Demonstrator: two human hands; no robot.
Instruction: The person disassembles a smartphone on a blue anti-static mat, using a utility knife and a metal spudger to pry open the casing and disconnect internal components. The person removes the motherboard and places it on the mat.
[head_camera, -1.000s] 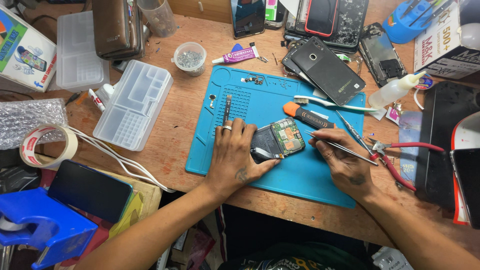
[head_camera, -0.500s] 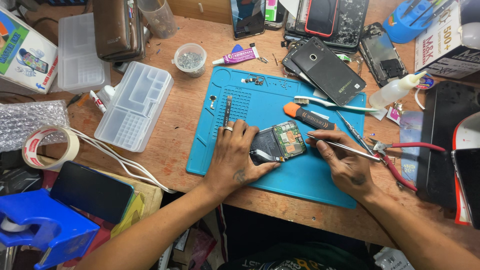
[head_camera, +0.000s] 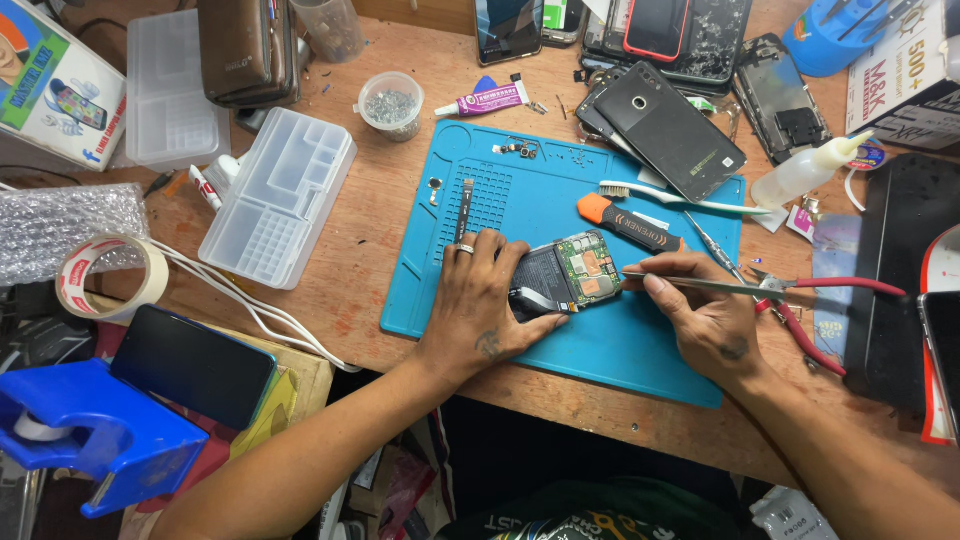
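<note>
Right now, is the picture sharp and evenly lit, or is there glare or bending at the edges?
Head view: sharp and evenly lit on the blue mat and the opened phone under the left hand; soft shadows only; mild glare on the dark phone at lower left; table edges bow slightly, as with a wide lens.
</note>
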